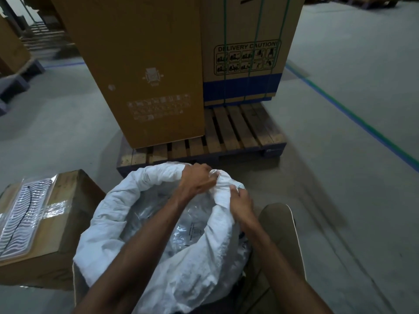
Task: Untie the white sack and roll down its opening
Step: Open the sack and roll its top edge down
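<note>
White sack (118, 214) open; left hand (198, 179) and right hand (241, 201) pinch its far rim; a slip could unroll the cuff.

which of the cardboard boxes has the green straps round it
The box at the back right of the pallet, printed DELIVERY CAUTION with a blue band at its base. The tall plain box beside it and the low box by the sack have none.

— Ahead? Two tall cardboard boxes (140, 71) standing on a wooden pallet (238, 130), one bound with green straps (256, 41).

— Left? Smaller carton (65, 214) topped by a clear plastic packet (25, 214).
</note>
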